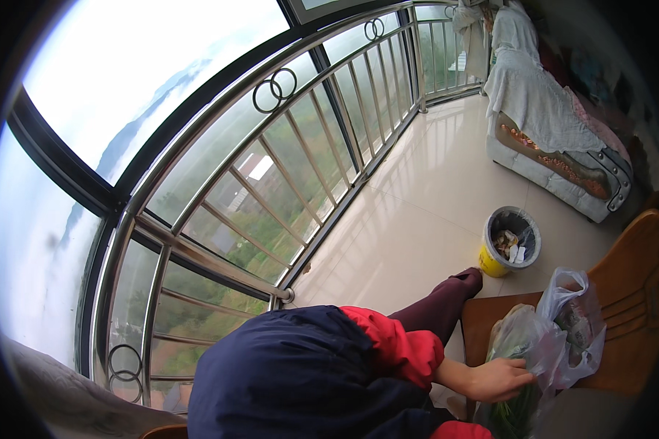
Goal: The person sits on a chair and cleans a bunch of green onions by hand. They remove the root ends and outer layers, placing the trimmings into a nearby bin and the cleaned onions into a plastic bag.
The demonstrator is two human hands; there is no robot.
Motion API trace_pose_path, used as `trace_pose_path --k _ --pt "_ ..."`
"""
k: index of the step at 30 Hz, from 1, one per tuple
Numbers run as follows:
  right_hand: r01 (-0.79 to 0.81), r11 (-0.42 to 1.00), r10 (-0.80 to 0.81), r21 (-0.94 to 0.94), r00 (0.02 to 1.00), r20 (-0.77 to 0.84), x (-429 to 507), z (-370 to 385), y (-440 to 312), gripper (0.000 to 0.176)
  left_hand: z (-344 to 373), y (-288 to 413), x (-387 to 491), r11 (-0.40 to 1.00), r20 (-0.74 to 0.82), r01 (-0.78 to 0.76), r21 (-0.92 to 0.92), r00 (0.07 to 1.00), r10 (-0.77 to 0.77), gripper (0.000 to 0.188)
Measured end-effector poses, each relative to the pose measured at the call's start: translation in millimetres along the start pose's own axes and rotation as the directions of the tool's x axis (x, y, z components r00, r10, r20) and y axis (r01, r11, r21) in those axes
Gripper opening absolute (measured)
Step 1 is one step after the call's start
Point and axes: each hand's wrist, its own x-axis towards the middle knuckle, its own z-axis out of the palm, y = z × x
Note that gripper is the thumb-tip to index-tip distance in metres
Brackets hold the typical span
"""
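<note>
My left hand [494, 380], reaching out of a red sleeve [412, 343], lies against a clear plastic bag [519, 335] on a brown wooden chair [489, 307]. Its fingers are bent at the film; my thumb is hidden, so a grip cannot be made out. Long green leafy stalks [508, 414] show in the bag beneath the hand. A second clear bag [574, 324] with loop handles stands beside it, holding something dark and blurred by the plastic. Only the red cuff [461, 431] of my right arm enters at the bottom edge; my right hand is out of view.
A yellow and grey waste bin [491, 262] with scraps inside stands on the tiled floor [417, 219], near my foot. A metal railing [285, 148] runs along the windows. A grey upholstered sofa [549, 164] draped with white cloth stands farther off.
</note>
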Motion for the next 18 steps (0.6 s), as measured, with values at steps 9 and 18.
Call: trace_pose_path --k 9,18 --pt "0.095 0.873 -0.162 -0.478 0.982 -0.101 -17.2 -53.9 -39.4 0.049 36.3 -42.8 6.8 0.889 0.291 -0.288 0.357 0.938 0.187 0.053" --pt "-0.239 -0.626 0.704 -0.742 0.236 -0.670 -90.9 -230.3 -155.6 0.033 36.0 -69.3 -6.3 0.786 0.460 -0.263 0.559 0.888 -0.030 0.035"
